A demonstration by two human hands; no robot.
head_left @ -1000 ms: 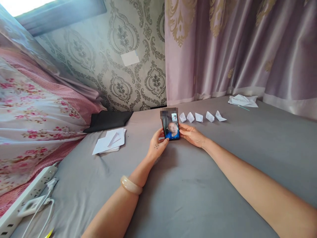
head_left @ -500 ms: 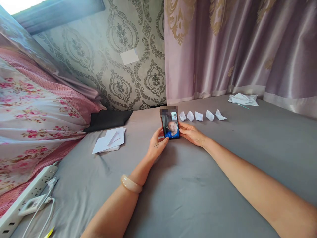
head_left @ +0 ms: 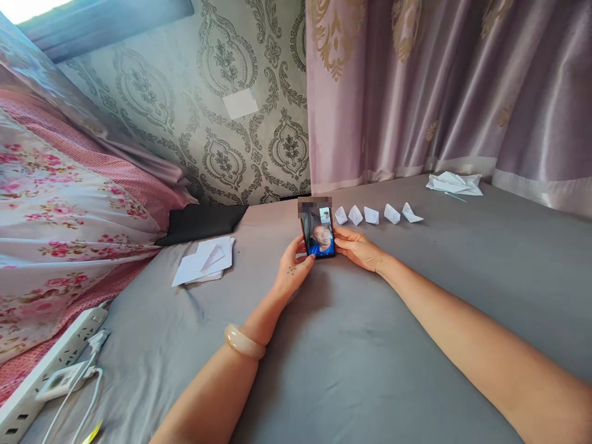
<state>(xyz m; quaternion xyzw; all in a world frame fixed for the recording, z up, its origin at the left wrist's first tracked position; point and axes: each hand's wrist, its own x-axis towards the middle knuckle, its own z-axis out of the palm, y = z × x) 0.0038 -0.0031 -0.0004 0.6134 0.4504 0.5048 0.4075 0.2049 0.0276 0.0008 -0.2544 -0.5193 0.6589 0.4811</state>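
My left hand (head_left: 296, 266) and right hand (head_left: 361, 250) grip a lit phone (head_left: 318, 229) by opposite edges. Five folded white papers (head_left: 371, 214) line the gray sheet (head_left: 351, 351) near my right.

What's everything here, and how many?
phone: one, dark, held
folded papers: five, white, right of phone
paper stack: one, white, left
paper pile: one, white, back right
stick: one, green, by paper pile
flat item: one, black, back left
power strip: one, white, lower left
cords: count unclear, white, left
scrap: one, yellow, bottom left
card: one, white, on wall
curtain: one, mauve, right
floral cloth: one, pinkish, left
sheet: one, grey, underneath
window: one, bright, top left
bangle: one, cream, left forearm
left hand, right hand: two, bare, on phone
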